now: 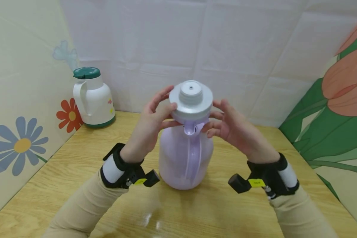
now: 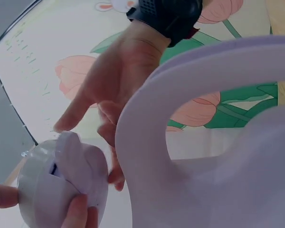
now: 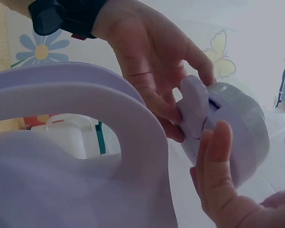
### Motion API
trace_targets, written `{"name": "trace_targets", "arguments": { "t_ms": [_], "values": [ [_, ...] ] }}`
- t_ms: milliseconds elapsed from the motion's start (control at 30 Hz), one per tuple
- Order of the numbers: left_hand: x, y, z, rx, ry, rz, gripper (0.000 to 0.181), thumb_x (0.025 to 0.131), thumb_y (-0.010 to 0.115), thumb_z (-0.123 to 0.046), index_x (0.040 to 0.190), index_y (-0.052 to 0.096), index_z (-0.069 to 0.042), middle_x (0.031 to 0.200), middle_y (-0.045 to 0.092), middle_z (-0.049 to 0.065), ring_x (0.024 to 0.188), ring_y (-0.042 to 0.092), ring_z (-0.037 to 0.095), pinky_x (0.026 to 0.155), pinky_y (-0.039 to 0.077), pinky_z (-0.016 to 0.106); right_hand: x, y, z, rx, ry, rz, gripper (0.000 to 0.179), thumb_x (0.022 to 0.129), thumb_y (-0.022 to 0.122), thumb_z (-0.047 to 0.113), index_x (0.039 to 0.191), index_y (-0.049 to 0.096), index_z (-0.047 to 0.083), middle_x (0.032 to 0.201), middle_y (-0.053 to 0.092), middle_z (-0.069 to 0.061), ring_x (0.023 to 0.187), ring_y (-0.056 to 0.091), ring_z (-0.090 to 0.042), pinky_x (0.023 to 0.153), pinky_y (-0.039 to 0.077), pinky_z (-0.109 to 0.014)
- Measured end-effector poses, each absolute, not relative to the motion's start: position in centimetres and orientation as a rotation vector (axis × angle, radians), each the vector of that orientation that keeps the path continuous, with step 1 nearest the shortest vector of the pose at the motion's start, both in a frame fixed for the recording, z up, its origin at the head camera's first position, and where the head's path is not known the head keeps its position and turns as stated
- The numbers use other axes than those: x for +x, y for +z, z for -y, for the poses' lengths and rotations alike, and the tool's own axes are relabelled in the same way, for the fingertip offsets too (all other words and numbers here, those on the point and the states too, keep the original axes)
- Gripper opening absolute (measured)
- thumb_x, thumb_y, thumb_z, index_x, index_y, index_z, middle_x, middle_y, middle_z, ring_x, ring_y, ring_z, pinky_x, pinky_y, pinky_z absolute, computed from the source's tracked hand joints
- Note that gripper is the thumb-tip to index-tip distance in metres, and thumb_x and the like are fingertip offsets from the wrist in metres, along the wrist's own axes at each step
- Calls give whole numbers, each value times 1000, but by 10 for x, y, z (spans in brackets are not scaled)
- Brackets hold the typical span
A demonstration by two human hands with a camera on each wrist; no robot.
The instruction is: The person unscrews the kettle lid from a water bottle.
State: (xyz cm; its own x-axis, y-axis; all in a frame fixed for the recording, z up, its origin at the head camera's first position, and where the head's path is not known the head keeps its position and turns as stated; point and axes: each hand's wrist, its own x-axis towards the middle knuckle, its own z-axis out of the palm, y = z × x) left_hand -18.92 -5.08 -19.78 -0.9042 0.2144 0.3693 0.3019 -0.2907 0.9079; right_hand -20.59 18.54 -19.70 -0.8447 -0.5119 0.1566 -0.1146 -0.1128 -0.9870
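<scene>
In the head view, a pale purple jug [image 1: 181, 152] stands on the wooden table, its handle toward me. Above its mouth is a lid [image 1: 191, 99], grey-white with a stepped round plug facing up and a purple lever part below. My left hand [image 1: 157, 115] pinches the lid's left side, thumb on its rim. On the other side, my right hand [image 1: 229, 127] has loosely bent fingers at the lid's purple part; its thumb stands apart from the lid in the right wrist view. The jug's handle [image 3: 142, 128] fills much of that view. The jug's mouth is hidden.
A white jug [image 1: 92, 99] with a green lid and base stands at the back left, against the wall. A flower-printed covering [image 1: 22, 145] borders the left side, and another with tulips [image 1: 342, 96] the right. White sheeting [image 1: 241, 49] hangs behind the table [image 1: 226, 211].
</scene>
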Motion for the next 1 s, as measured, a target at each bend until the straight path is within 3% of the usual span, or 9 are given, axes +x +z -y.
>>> {"name": "trace_targets", "arguments": {
  "t_ms": [133,300,467,567,700,800,1000],
  "values": [
    [-188,-197,50,-705,-2320,1864,56,99,53,-5,153,41,-5,147,38,14,113,59,26,84,60,35,-206,-199,-183,-725,-1984,-1930,50,102,52,51,135,48,13,109,62,-4,86,64,-14,72,56,-24],
    [-187,-198,50,-729,-2253,1901,60,99,55,-4,156,37,-10,149,39,14,107,65,28,87,59,39,-204,-204,-178,-784,-2071,-1859,29,106,51,37,124,57,15,103,63,-2,83,65,-13,75,57,-24],
    [-181,-205,52,-689,-2241,1890,66,101,53,-7,159,23,-12,148,36,17,109,64,31,93,57,40,-202,-206,-173,-815,-2169,-1792,30,105,53,39,126,58,17,108,61,-3,87,64,-11,80,57,-23],
    [-177,-211,55,-669,-2254,1924,57,101,52,-7,153,31,0,134,49,18,98,66,22,90,57,35,-200,-206,-169,-824,-2231,-1792,32,104,54,41,126,58,18,108,61,-2,87,63,-10,81,57,-22],
    [-174,-218,60,-686,-2309,1999,43,102,53,-9,142,46,7,106,67,10,84,66,12,84,59,33,-197,-204,-167,-833,-2283,-1784,35,103,56,41,129,57,18,113,62,-3,88,64,-12,82,57,-23],
    [-174,-220,61,-731,-2336,2034,42,102,54,-11,140,50,7,96,69,4,81,67,12,82,59,34,-196,-203,-165,-840,-2277,-1768,39,102,59,40,133,56,17,117,63,-5,91,65,-14,84,57,-25],
    [-174,-222,59,-742,-2382,2068,43,101,56,-9,139,51,10,91,71,5,77,68,12,78,60,33,-195,-205,-160,-846,-2255,-1733,41,101,60,38,135,51,17,119,63,-4,92,65,-12,86,57,-25]
  ]
}}
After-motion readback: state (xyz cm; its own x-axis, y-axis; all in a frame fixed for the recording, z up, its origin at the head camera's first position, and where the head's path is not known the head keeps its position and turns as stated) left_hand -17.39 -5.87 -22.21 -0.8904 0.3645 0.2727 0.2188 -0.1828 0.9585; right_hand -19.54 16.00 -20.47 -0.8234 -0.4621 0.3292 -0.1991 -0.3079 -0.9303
